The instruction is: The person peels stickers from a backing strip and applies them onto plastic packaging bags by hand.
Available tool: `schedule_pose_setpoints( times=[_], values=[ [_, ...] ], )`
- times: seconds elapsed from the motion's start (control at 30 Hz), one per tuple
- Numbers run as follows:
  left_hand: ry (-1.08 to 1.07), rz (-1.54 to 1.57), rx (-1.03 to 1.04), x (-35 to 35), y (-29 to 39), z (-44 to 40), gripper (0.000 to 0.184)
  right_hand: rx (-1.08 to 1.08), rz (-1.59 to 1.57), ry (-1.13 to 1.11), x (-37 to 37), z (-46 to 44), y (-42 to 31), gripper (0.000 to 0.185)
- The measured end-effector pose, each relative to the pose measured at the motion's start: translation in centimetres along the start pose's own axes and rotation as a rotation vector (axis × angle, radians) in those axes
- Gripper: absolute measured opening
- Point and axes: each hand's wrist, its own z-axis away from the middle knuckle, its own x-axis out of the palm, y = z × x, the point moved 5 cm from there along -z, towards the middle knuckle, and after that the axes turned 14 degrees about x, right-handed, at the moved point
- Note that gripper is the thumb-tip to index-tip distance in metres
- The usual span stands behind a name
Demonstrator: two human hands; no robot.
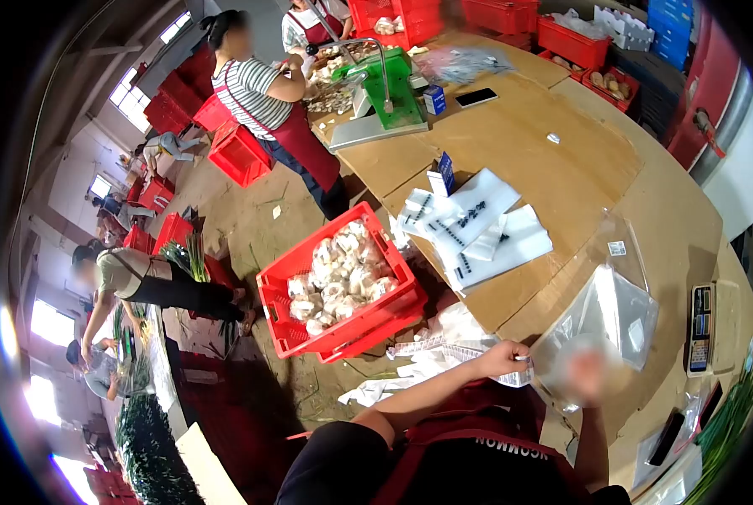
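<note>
To the right of the right hand [587, 372] I see a digital scale [701, 341] and green stalks [730, 425]. Far beyond it on the surface [553, 172], I have a dark phone [477, 98] and a green device [391, 99].

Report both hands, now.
Left hand: closed, holding a printed label strip.
Right hand: blurred, at the clear plastic bags; open or closed cannot be told.

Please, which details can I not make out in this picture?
All in the head view:
Right hand: covered by blur, so its grip is unclear.
Printed paper in the left hand: print too small.
Digital scale: display too small.
Floor of the red crate: hidden by bulbs.
Green stalks: cut off by the dark picture edge.
</note>
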Motion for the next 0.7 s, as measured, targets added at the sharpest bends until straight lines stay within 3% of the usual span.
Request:
schedule_pose_setpoints(
  times=[0.07,0.17,0.23,0.27,0.33,0.37,0.4,0.43,0.47,0.57,0.7],
  values=[
    [-0.011,0.003,-0.127,0.1,-0.4,0.4,0.015,0.048,0.039,-0.019,3.2,0.5,1.4,0.037],
    [0.06,0.013,-0.128,-0.2,-1.0,0.5,0.015,-1.093,1.808,0.718,14.9,2.8,0.0,0.022],
    [0.134,0.062,-0.145,-0.6,-2.0,0.9,0.016,-1.972,2.073,1.056,23.2,5.9,2.7,0.014],
    [0.133,0.032,-0.145,-0.6,-2.7,1.0,0.016,-1.975,2.064,1.062,24.9,5.4,4.1,0.014],
    [0.105,-0.03,-0.14,0.0,-1.0,0.3,0.016,-2.008,2.363,0.912,27.1,3.4,8.3,0.014],
    [0.086,-0.088,-0.136,0.3,-0.5,-0.1,0.017,-1.615,1.922,0.612,23.0,2.5,5.5,0.013],
    [0.067,-0.125,-0.082,0.9,-1.4,-0.2,0.016,-1.22,2.219,0.852,21.9,0.3,8.3,0.013],
    [0.019,-0.07,-0.058,1.6,-0.5,-0.6,0.014,-0.91,2.353,0.769,18.1,-1.0,9.3,0.015],
    [-0.008,-0.079,-0.035,2.3,-0.2,-0.9,0.014,-0.911,2.36,0.767,18.2,-1.7,11.3,0.015],
    [-0.063,-0.18,0.019,3.4,-0.6,-1.3,0.012,-0.163,2.541,0.833,16.3,-5.9,17.6,0.018],
    [-0.15,-0.132,-0.03,3.4,0.6,-1.2,0.016,-0.167,2.402,0.866,13.7,-6.1,15.8,0.019]
  ],
)
